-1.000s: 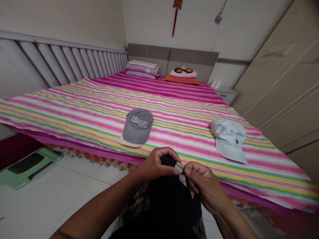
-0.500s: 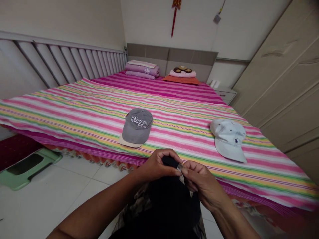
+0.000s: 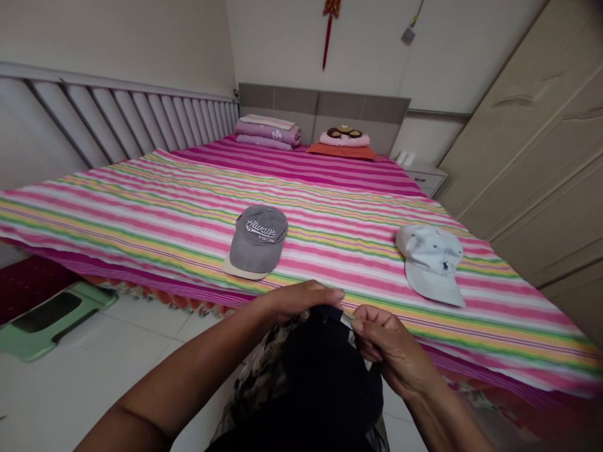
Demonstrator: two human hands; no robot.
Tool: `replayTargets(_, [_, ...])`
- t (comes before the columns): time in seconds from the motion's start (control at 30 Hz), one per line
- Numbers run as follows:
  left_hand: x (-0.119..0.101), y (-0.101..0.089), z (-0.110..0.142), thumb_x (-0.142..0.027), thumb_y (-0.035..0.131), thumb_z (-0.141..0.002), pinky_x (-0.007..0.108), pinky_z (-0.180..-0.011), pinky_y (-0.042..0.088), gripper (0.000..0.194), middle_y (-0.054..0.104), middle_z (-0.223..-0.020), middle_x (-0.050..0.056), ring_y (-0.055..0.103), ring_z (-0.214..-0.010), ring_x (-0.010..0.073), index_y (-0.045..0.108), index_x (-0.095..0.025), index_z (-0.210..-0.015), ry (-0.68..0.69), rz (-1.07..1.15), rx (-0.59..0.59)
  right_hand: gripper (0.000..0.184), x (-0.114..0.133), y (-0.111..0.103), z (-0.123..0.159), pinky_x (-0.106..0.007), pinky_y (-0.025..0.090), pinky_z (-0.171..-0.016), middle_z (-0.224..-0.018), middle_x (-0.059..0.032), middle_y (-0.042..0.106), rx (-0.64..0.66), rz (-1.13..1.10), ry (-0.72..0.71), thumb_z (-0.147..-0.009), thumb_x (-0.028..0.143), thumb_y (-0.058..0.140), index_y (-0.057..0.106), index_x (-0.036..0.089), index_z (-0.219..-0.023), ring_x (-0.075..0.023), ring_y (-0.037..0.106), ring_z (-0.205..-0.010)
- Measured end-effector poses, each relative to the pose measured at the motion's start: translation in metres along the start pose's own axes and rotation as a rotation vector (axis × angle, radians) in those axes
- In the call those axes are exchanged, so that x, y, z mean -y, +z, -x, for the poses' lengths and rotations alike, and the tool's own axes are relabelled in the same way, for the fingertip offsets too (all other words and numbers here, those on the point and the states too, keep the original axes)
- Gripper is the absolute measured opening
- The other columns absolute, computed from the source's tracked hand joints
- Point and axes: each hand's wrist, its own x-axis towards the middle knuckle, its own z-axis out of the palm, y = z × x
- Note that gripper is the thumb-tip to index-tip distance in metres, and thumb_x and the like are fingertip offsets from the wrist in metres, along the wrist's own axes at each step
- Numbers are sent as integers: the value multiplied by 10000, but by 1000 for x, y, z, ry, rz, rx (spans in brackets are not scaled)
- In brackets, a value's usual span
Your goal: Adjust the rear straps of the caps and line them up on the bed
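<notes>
In my lap, a black cloth cap [image 3: 325,376] lies bunched over patterned trousers [image 3: 259,383], its exact shape hard to make out. My left hand [image 3: 301,301] lies along its far edge with the fingers together and extended. A small metal strap tab [image 3: 347,319] sticks out at the cap's edge. My right hand [image 3: 381,339] pinches at that tab between thumb and fingers. A grey baseball cap [image 3: 257,238] with a pale brim and a white baseball cap [image 3: 429,263] rest on the striped bedsheet [image 3: 141,220], beyond both hands.
The bed's near edge runs just beyond my hands, with white floor tiles [image 3: 141,339] below it. A green step stool [image 3: 51,320] stands at the left. Folded bedding [image 3: 267,133] and a pillow [image 3: 343,135] lie at the headboard. Beige wardrobe doors [image 3: 527,150] line the right.
My left hand has uncurled and slid left along the black cap's edge. My right hand stays at the metal tab. The view has shifted slightly.
</notes>
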Motion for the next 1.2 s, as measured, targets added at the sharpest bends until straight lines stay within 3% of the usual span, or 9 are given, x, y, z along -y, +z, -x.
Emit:
replayTargets(0.1, [-5, 3, -1, -446, 652, -647, 204, -453, 206, 340, 409, -503, -61, 293, -459, 47, 564, -118, -625, -54, -68, 59, 325, 1, 1, -1, -192, 129, -372, -369, 103, 332, -2, 25, 9, -601, 359, 715, 461, 167, -537, -27, 197, -348])
replayTargets(0.23, [-5, 7, -3, -336, 687, -613, 189, -472, 238, 241, 459, -526, -54, 345, -481, 45, 580, -121, -635, -50, -23, 60, 357, 6, 2, -1, -192, 145, -379, -388, 93, 348, 11, 83, 13, -613, 406, 712, 460, 164, -538, -31, 211, -358])
replayTargets(0.4, [-4, 4, 0, -282, 694, -587, 176, -457, 287, 204, 533, -534, -29, 420, -443, 44, 600, -110, -642, -107, 164, 29, 353, 6, -9, -2, -242, 354, -520, -605, -7, 561, 93, 121, 13, -732, 505, 588, 569, 152, -746, -120, 477, -540])
replayTargets(0.57, [-3, 1, 2, -260, 718, -549, 162, -407, 268, 210, 528, -485, -30, 413, -387, 33, 597, -97, -604, -111, 213, -28, 410, -7, -24, -1, -246, 299, -520, -621, -18, 570, 180, 181, -13, -808, 532, 468, 594, 148, -736, -123, 450, -555])
replayTargets(0.7, [-3, 0, 1, -239, 719, -535, 156, -377, 256, 195, 518, -452, -31, 402, -359, 29, 593, -94, -572, -94, 246, -44, 415, -12, -30, 1, -244, 279, -530, -658, -16, 557, 173, 188, -17, -778, 555, 497, 602, 154, -751, -125, 430, -576])
replayTargets(0.8, [-2, -1, 0, -233, 713, -541, 154, -361, 250, 186, 508, -437, -36, 396, -346, 29, 590, -97, -569, -84, 267, -43, 462, -14, -32, 2, -247, 312, -582, -727, -28, 543, 300, 197, 5, -689, 585, 585, 611, 140, -806, -142, 441, -655])
replayTargets(0.93, [3, -6, -3, -239, 708, -555, 165, -384, 298, 183, 530, -462, -22, 427, -364, 45, 600, -96, -591, -76, 294, -14, 475, -20, -30, 3, -222, 334, -584, -745, -2, 537, 394, 89, 126, -520, 452, 770, 588, 151, -839, -126, 460, -651])
replayTargets(1.2, [-2, -12, -7, -248, 743, -517, 175, -420, 332, 222, 540, -469, -4, 474, -412, 65, 591, -90, -556, -54, 347, -18, 445, -18, -33, 1, -184, 354, -534, -678, 31, 531, 477, -80, 141, -447, 337, 817, 606, 159, -796, -86, 456, -576])
